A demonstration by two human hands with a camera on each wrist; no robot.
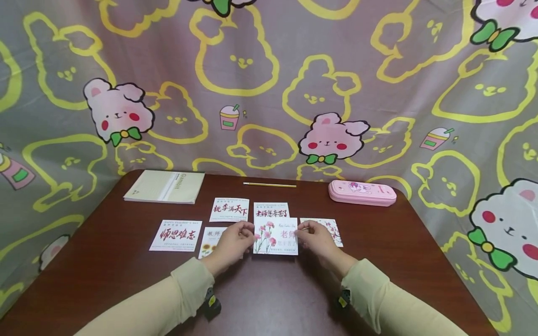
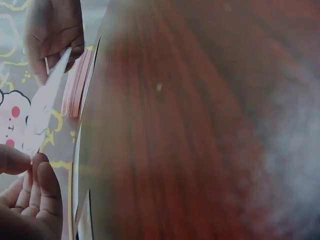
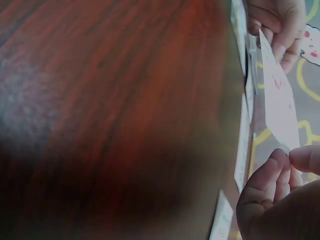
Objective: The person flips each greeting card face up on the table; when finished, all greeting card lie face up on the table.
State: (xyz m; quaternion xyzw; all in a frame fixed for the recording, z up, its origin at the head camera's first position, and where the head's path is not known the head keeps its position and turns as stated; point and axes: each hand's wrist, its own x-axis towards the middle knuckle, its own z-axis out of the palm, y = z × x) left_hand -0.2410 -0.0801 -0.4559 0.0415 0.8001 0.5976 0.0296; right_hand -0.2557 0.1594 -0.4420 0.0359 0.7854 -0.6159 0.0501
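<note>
Head view: a white greeting card [image 1: 275,236] printed with pink carnations on green stems at its left and pale characters at its right, held by its two upper corners above the dark wooden table [image 1: 126,280]. Pinched at the top left corner by the left hand [image 1: 230,244], at the top right corner by the right hand [image 1: 318,240], fingertips of both closed on the card's edges. Ringed by other cards: a red-lettered card [image 1: 176,235] well to the left, a sunflower card [image 1: 209,241] partly under the left hand, a blossom card [image 1: 332,228] behind the right hand, two calligraphy cards [image 1: 229,209] beyond. Further back a green notebook [image 1: 166,186], a pencil [image 1: 269,185], a pink pencil case [image 1: 362,192].

Left wrist view: card [image 2: 46,107] seen edge-on and blurred, lifted off the tabletop, its near corner nipped between thumb and curled fingers [image 2: 37,187], the far corner in the other hand [image 2: 54,31].

Right wrist view: card [image 3: 278,97] again edge-on, faint pink marks on its face, near corner clamped between thumb and fingers [image 3: 270,180], the opposite hand [image 3: 278,26] gripping the far end.
</note>
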